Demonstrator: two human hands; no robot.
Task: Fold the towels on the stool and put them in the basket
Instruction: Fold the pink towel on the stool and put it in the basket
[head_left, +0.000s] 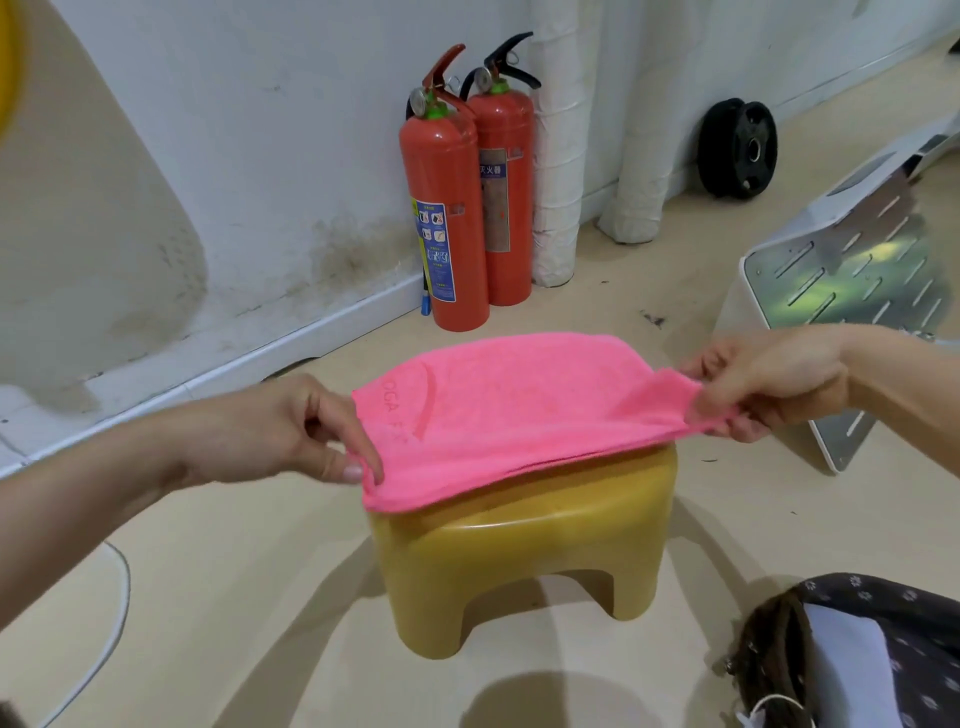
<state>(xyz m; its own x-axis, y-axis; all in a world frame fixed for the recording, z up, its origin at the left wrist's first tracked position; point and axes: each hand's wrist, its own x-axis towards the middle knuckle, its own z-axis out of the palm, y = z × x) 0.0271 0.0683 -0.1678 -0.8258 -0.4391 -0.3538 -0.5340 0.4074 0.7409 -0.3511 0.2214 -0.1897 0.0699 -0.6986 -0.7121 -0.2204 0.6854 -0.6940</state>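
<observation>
A pink towel (514, 410) lies spread in folded layers over the top of a yellow plastic stool (524, 561) in the middle of the floor. My left hand (291, 431) pinches the towel's near left corner between thumb and fingers. My right hand (769, 379) pinches its right corner, lifted slightly off the stool. A dark patterned basket (893, 613) with a woven rim stands at the bottom right, with a pale blue cloth (841, 660) lying in it.
Two red fire extinguishers (457, 208) stand against the white wall behind the stool, next to white wrapped pipes (558, 156). A black weight plate (737, 148) leans on the wall. A white perforated metal unit (841, 291) sits to the right. A white cable (117, 613) curves across the floor at left.
</observation>
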